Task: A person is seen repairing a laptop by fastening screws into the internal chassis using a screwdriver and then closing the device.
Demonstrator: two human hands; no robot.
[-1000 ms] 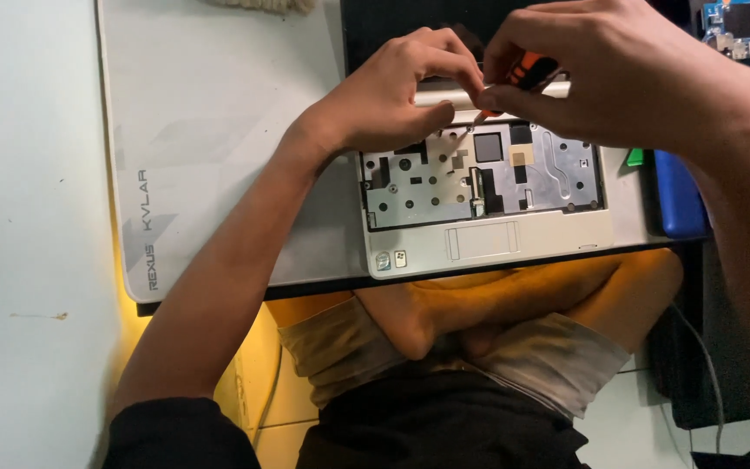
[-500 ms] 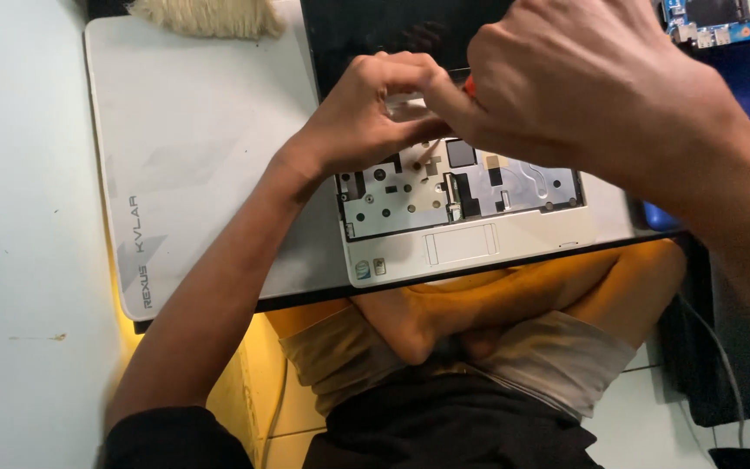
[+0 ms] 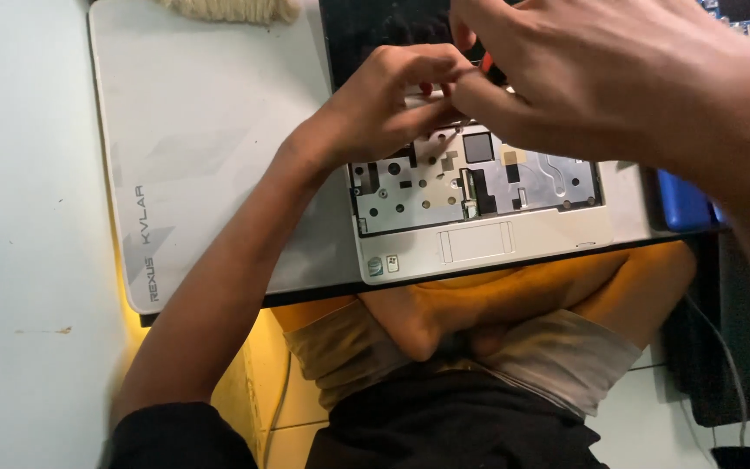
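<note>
A white laptop base (image 3: 479, 245) lies open in front of me with its keyboard removed, baring a perforated metal plate (image 3: 418, 187). My left hand (image 3: 384, 108) rests on the plate's upper edge, its fingertips pinched on a pale strip (image 3: 427, 101) there. My right hand (image 3: 601, 87) hovers just above and to the right, close to the camera, closed around a small red-and-black tool (image 3: 486, 62) whose tip is hidden. The fingertips of both hands meet over the strip.
The laptop sits on a large white mat (image 3: 201, 156) over a dark table edge. Its black screen (image 3: 375, 30) lies beyond the hands. A blue object (image 3: 683, 201) is at the right, a fluffy brush (image 3: 227, 9) at top, a circuit board (image 3: 744, 13) at top right. My crossed legs are below.
Both hands have stayed together over the laptop's upper edge; my right hand has come nearer the camera and covers more of the view. The laptop has not moved.
</note>
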